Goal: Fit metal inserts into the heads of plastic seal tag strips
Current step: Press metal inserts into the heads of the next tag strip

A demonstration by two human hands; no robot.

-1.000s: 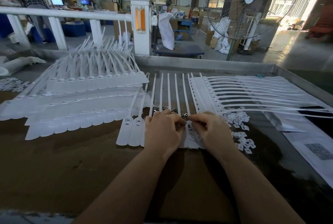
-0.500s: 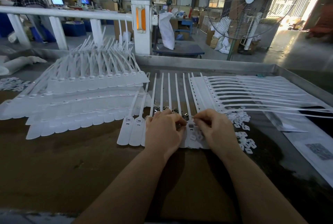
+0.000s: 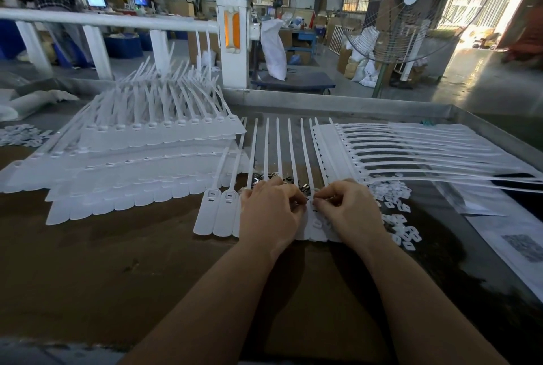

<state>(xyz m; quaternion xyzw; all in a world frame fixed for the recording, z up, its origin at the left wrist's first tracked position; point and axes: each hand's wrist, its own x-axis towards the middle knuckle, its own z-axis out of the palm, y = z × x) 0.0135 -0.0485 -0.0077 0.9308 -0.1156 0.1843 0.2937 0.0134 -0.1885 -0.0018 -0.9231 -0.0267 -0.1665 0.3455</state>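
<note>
Can't really see what sits between the fingertips of the left hand (image 3: 271,209) and right hand (image 3: 349,211), way too small, could be an insert. Heads of the middle strips in the row of seal tag strips (image 3: 266,147) buried under both hands. Metal inserts (image 3: 304,188) at 12 o'clock of the knuckles mostly hidden, just dark glints. Strip bundle (image 3: 440,156) at 2 o'clock cut off by the right edge. Printed sheet (image 3: 526,247) at 3 o'clock blurred, unreadable.

White seal tag strips (image 3: 223,211) flat, side by side; metal inserts (image 3: 304,188) scattered behind heads.
</note>
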